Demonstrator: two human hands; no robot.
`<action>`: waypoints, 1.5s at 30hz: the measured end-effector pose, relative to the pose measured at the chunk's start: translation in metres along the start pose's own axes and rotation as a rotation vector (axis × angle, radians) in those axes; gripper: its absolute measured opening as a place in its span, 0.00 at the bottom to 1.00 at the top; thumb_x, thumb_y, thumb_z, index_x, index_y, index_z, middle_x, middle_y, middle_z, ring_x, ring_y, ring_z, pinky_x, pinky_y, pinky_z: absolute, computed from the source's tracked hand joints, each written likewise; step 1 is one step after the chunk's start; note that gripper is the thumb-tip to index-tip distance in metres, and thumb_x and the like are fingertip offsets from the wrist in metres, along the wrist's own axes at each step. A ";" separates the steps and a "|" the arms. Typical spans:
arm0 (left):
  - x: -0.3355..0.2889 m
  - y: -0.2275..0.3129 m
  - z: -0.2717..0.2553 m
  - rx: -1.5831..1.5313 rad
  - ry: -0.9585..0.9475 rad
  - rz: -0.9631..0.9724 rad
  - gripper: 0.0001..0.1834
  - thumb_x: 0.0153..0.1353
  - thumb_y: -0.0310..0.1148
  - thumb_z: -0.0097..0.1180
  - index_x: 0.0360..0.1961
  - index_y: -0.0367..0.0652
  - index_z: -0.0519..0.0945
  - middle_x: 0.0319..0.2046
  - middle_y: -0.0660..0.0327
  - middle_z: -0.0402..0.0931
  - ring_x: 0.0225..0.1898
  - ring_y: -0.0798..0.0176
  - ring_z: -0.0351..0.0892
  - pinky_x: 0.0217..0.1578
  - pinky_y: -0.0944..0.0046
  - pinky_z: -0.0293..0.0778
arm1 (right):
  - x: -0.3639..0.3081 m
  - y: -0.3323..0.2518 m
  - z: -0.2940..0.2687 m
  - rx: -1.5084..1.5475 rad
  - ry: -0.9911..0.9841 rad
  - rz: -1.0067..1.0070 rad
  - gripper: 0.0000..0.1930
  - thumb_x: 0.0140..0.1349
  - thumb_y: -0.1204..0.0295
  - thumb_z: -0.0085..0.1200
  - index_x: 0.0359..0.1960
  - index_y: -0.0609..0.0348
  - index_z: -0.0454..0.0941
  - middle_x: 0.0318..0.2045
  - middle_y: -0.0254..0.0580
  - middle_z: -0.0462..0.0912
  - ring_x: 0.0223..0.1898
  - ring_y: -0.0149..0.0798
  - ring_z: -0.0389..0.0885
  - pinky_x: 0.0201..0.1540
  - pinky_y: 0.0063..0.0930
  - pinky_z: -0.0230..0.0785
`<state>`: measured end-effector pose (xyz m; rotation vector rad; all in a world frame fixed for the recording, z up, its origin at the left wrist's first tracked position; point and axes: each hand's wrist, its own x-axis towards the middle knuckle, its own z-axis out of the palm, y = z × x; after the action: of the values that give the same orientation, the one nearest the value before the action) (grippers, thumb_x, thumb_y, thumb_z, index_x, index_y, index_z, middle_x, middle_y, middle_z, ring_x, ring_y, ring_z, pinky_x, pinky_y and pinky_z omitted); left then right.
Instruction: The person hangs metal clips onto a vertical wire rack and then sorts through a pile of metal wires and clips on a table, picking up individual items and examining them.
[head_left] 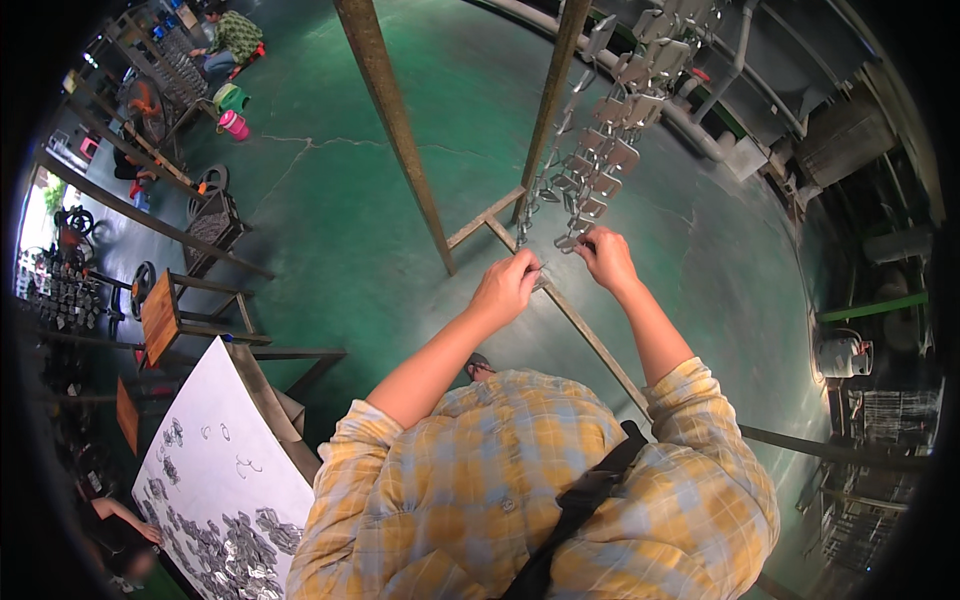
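Strands of flat metal pieces [604, 150], linked by hooks, hang in front of me at the upper right. My right hand [608, 260] is closed, its thumb and fingers pinching a small metal piece [567, 243] at the lower end of one strand. To its left, my left hand [505, 292] is also closed, with thumb and fingertips pressed together. Something small and grey shows by those fingertips, too small to name. Just above the left hand ends another thin hanging strand [525, 222].
A metal frame [395, 125] stands ahead, with a low bar [590, 335] running beneath my hands. At the lower left, a white-topped table [225, 430] bears scattered metal pieces, with another person's hand [148, 532] beside it. A wooden stool [160, 318] stands behind it. Another person [235, 38] sits far left.
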<state>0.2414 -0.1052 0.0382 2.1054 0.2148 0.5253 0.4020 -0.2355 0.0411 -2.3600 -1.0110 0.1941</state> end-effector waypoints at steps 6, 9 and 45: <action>0.010 -0.012 0.027 0.061 -0.069 0.091 0.07 0.53 0.24 0.52 0.30 0.38 0.67 0.26 0.51 0.73 0.30 0.44 0.72 0.31 0.53 0.67 | -0.025 -0.004 -0.014 0.006 -0.143 -0.090 0.07 0.47 0.73 0.59 0.28 0.61 0.79 0.28 0.49 0.78 0.30 0.51 0.77 0.34 0.41 0.68; 0.005 -0.016 0.031 0.077 -0.113 0.040 0.07 0.53 0.25 0.52 0.31 0.38 0.67 0.26 0.51 0.73 0.30 0.44 0.72 0.33 0.52 0.66 | -0.031 -0.010 -0.017 -0.001 -0.189 -0.102 0.07 0.47 0.73 0.59 0.28 0.62 0.79 0.27 0.49 0.77 0.29 0.51 0.77 0.33 0.40 0.68; -0.420 0.077 -0.138 0.363 1.014 -1.086 0.05 0.48 0.23 0.56 0.28 0.37 0.80 0.27 0.54 0.78 0.29 0.56 0.78 0.33 0.64 0.73 | -0.009 -0.096 0.215 -0.507 -1.078 -0.733 0.21 0.44 0.57 0.62 0.37 0.58 0.80 0.22 0.47 0.81 0.30 0.46 0.81 0.36 0.35 0.72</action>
<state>-0.1993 -0.1903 0.0490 1.4986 1.9831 0.8284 0.2637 -0.0941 -0.0865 -2.0109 -2.5878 1.0811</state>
